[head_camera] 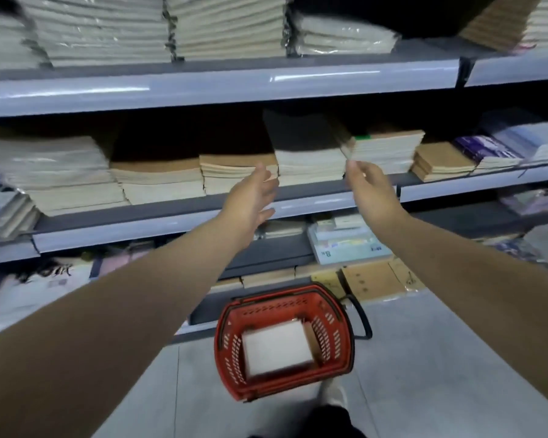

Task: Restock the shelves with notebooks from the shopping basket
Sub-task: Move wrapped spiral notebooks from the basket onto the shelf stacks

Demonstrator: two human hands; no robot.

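Notebooks flat, spines rearward

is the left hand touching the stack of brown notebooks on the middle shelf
Cannot tell. In the head view the open left hand overlaps the brown notebooks, but contact is unclear.

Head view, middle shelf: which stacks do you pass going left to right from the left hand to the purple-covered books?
Left hand → brown-covered stack → dark-topped stack → green-edged stack touched by the right hand → low brown stack → purple-covered books.
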